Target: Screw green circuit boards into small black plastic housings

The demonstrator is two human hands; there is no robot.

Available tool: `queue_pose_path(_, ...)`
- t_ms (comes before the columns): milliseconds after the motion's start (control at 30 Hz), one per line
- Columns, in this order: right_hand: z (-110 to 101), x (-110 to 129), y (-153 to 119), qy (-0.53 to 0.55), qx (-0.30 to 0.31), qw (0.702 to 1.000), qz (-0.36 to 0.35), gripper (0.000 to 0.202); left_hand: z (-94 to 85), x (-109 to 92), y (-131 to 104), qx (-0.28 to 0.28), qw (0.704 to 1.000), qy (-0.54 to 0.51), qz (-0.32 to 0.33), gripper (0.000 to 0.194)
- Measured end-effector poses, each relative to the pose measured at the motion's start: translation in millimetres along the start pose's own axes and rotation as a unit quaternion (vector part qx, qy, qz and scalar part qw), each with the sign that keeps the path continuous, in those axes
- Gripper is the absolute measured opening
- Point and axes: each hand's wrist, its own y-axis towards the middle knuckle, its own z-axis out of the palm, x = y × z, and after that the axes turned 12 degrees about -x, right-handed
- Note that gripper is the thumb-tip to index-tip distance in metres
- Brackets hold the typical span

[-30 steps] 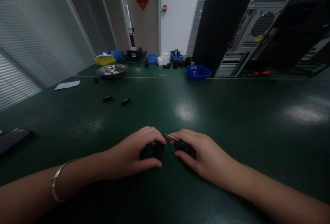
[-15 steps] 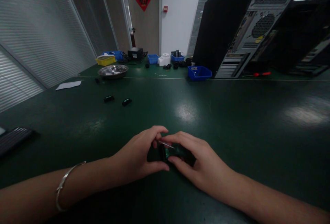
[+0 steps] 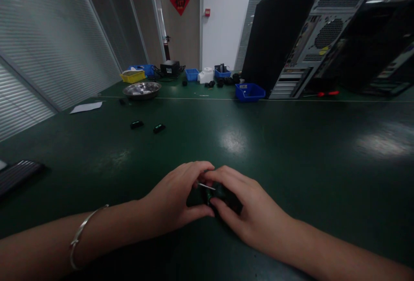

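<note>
At the lower middle of the head view, my right hand [image 3: 250, 201] is closed around a small dark part [image 3: 228, 197] with a green patch, low over the green table. A thin metal strip [image 3: 206, 186] spans the gap between the two hands. My left hand [image 3: 183, 192] curves round the other end of the dark part, its thumb and fingers apart; whether it grips the part or the strip is too dim to tell. A bracelet [image 3: 76, 240] circles my left wrist. Farther off lie two small black parts [image 3: 136, 124], [image 3: 159, 128].
Along the back of the table [image 3: 274, 134] stand a metal bowl [image 3: 141, 90], a yellow tray [image 3: 132, 76], blue bins [image 3: 250, 92] and a white device [image 3: 206, 75]. A large computer case [image 3: 281, 35] rises at the right. A keyboard [image 3: 21, 177] lies at the left edge.
Both hands have drawn slightly closer together. My left fingertips have moved a little down and right, and the strip between the hands sits slightly lower.
</note>
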Motion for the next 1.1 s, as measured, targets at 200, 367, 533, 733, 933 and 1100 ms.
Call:
queue_pose_path(200, 1.3, 1.5, -1.0, -0.013, 0.003, 1.000, 0.004, 0.047, 1.2, -0.3, -0.3, -0.001, 1.000, -0.001, 0.003, 0.064)
queue_pose_path(367, 1.7, 1.3, -1.1, -0.003, 0.000, 1.000, 0.006, 0.047, 2.1, 1.7, -1.3, -0.005, 1.000, -0.005, 0.011, 0.065)
queue_pose_path(533, -1.8, 0.1, 1.2, 0.036, -0.030, 0.999, -0.012, 0.050, -0.4, 2.0, -2.7, 0.000, 1.000, -0.019, -0.015, 0.065)
queue_pose_path(733, -8.9, -3.9, 1.6, 0.034, -0.083, 0.995, -0.036, 0.040, -6.6, 5.5, 0.7, -0.039, 0.998, -0.045, -0.023, 0.054)
queue_pose_path(933, -11.0, -7.7, 2.6, 0.030, -0.064, 0.997, -0.041, 0.036, -14.9, 10.7, 3.8, -0.027, 0.999, -0.038, -0.017, 0.035)
queue_pose_path(1100, -13.2, -9.7, 3.8, 0.022, -0.061, 0.997, -0.038, 0.034, -18.9, 13.9, 3.0, -0.024, 0.999, -0.040, 0.002, 0.025)
